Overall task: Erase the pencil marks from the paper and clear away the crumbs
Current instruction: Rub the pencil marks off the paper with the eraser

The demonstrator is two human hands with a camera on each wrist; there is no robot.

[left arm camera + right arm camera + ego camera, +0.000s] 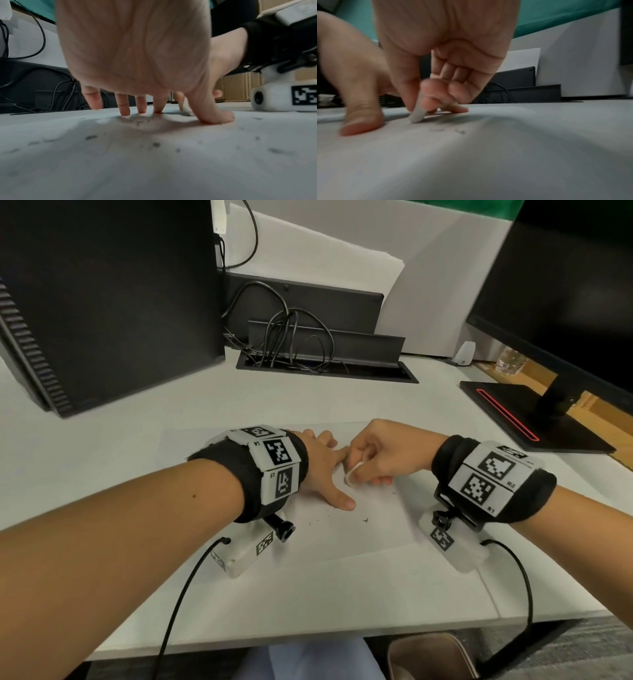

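Observation:
A white sheet of paper (342, 535) lies flat on the white desk in front of me. My left hand (322, 470) presses down on it with straight, spread fingers (124, 106) and thumb. My right hand (376, 453) pinches a small white eraser (352, 474) between thumb and fingertips, its lower end touching the paper (471, 155) just right of the left thumb. In the right wrist view the eraser (418, 115) stands tilted on the sheet. Dark eraser crumbs (365, 520) lie scattered on the paper, and more crumbs (142, 121) sit under the left palm.
A black computer tower (102, 302) stands at the back left. A cable slot with tangled black cables (301, 347) is behind the paper. A monitor on a black stand (534, 412) occupies the right. Wrist-camera cables trail toward the desk's front edge (308, 642).

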